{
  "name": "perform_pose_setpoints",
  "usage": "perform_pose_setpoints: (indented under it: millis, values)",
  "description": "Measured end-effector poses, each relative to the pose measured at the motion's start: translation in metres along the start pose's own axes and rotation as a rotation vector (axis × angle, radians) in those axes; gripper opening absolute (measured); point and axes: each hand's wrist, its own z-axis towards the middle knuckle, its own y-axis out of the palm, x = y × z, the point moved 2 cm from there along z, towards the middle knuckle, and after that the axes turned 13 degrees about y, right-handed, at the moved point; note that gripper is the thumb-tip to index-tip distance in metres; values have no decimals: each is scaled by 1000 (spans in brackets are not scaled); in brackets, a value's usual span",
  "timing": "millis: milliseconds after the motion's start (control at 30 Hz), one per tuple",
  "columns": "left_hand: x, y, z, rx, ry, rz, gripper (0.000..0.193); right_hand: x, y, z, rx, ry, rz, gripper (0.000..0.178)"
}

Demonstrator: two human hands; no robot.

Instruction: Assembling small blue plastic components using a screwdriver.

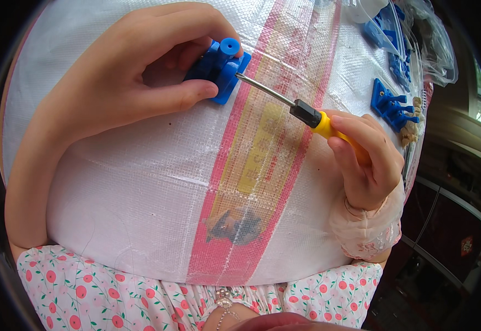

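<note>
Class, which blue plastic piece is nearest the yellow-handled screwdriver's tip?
The blue plastic piece held in the left hand; the other blue plastic pieces lie farther right.

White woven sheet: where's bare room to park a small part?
Biggest patch: the sheet between the left forearm and the printed band, below the left hand. Another: between the band and the right sleeve. Crowded: upper right, with blue pieces and clear plastic; also top centre, where the left hand holds a blue part at the screwdriver tip.

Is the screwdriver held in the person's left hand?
No: the right hand holds the yellow-handled screwdriver, while the left hand holds the blue plastic part.
</note>
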Motion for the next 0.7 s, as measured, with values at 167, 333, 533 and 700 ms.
perform_pose_setpoints:
  millis: [167, 333, 533, 700]
  values:
    - [-1, 1, -2, 10, -1, -4, 34, 1, 2, 2, 10, -70, -36, 33]
    - [1, 0, -1, 4, -4, 3, 34, -2, -4, 3, -43, -78, -197, 34]
    - [-1, 2, -1, 14, -3, -6, 33, 0, 0, 2, -6, -24, 45, 32]
    - [0, 1, -2, 10, -10, 11, 33, -3, -2, 4, -60, -26, 102, 32]
